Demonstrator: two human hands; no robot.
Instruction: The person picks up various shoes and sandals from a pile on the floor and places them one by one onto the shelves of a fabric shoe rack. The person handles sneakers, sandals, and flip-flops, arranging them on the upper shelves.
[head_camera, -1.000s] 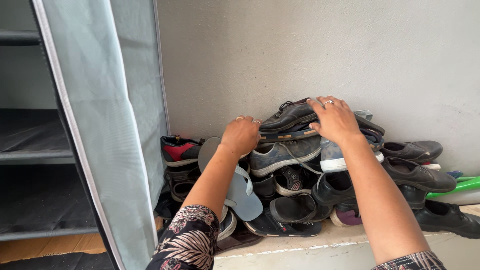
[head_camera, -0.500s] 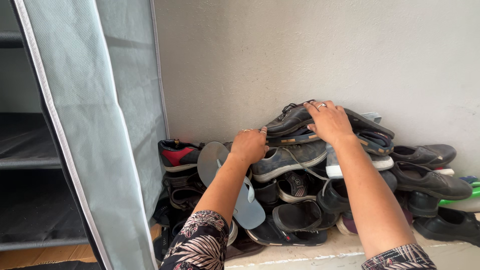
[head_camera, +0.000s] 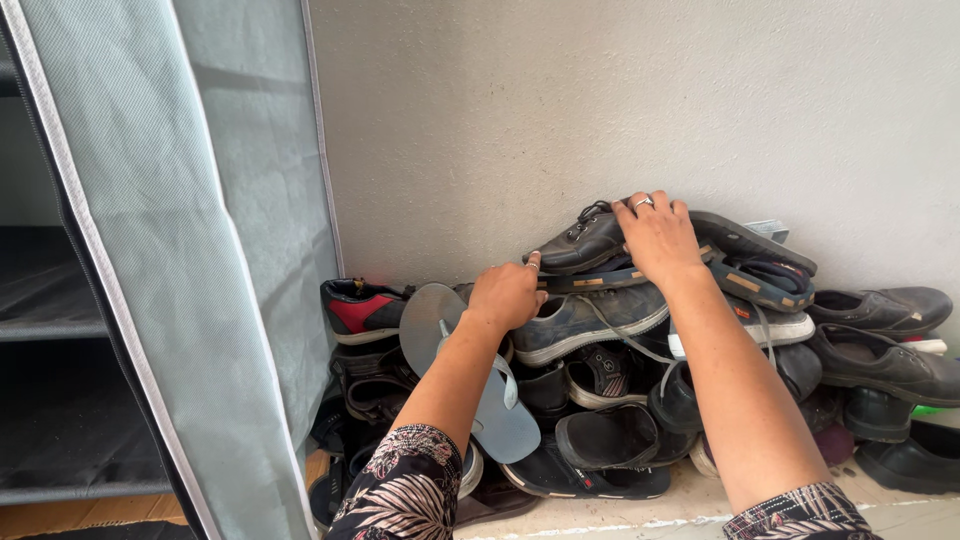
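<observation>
Reaching: both arms stretch over a shoe pile (head_camera: 620, 400) heaped on a pale concrete floor (head_camera: 640, 515).
Near left: fabric wardrobe (head_camera: 150, 300) with a grey cover, dark shelves inside.
Left hand (head_camera: 508, 295): fingers curled, resting on a grey shoe (head_camera: 590, 320); whether it grips is hard to tell.
Right hand (head_camera: 655, 238): fingers spread narrowly, pressing on a black lace-up shoe (head_camera: 585, 243) topping the pile.
Beside: grey flip-flop (head_camera: 480, 380), red-and-black shoe (head_camera: 360, 308).
Far: rough grey wall (head_camera: 600, 100).
</observation>
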